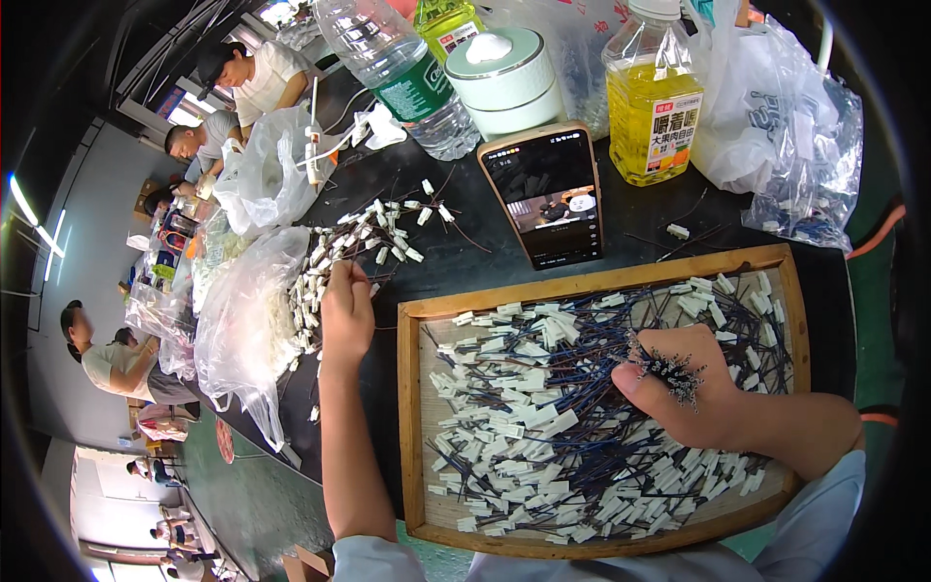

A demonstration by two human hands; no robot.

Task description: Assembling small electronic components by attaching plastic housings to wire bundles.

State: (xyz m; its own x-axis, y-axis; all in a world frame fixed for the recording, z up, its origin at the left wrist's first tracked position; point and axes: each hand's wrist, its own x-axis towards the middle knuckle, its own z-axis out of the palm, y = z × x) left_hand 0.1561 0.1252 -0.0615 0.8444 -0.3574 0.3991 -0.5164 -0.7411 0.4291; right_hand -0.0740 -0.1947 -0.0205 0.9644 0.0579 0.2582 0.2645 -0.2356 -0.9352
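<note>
My right hand (700, 396) is closed around a bundle of thin dark wires (671, 376), whose bare ends fan out above the thumb. It is over a wooden-framed tray (592, 284), which holds many white plastic connectors (529, 412) on dark blue and brown wires. Left of the tray, my left hand (347, 315) has its fingertips pinched together at the edge of a loose pile of similar white connectors (308, 281) with brown wires. What lies between those fingertips is too small to make out.
A phone (546, 199) with a lit screen stands behind the tray. Further back are a water bottle (405, 87), a pale green lidded container (504, 87) and a yellow drink bottle (655, 107). Plastic bags (247, 320) lie left; another bag (766, 126) is back right. Other people sit working far left.
</note>
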